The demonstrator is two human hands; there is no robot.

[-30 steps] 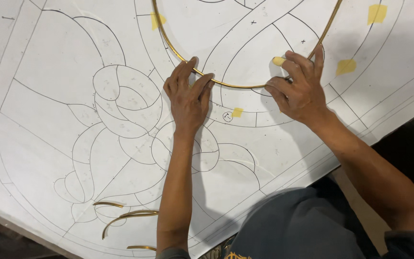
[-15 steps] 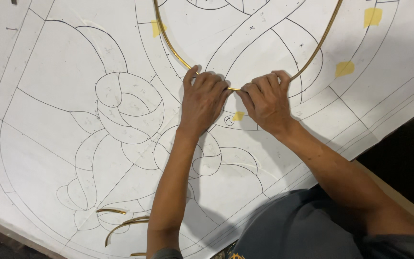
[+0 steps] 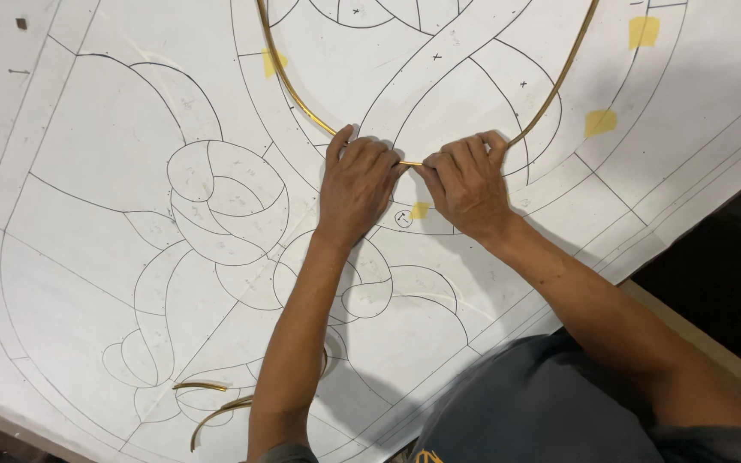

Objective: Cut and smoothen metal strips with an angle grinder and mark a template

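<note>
Left hand (image 3: 355,190) and right hand (image 3: 466,184) palm-down, fingertips nearly meeting, both pinched on the lowest bend of the curved brass strip (image 3: 302,100). Strip lying on the white pattern sheet (image 3: 87,223). Forearms angled in from below. Short brass offcuts (image 3: 207,403) well below the strip.

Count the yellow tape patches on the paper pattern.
4. One top right, one lower on the right, one top left beside the brass strip, one just below the hands. The hands may hide others.
</note>
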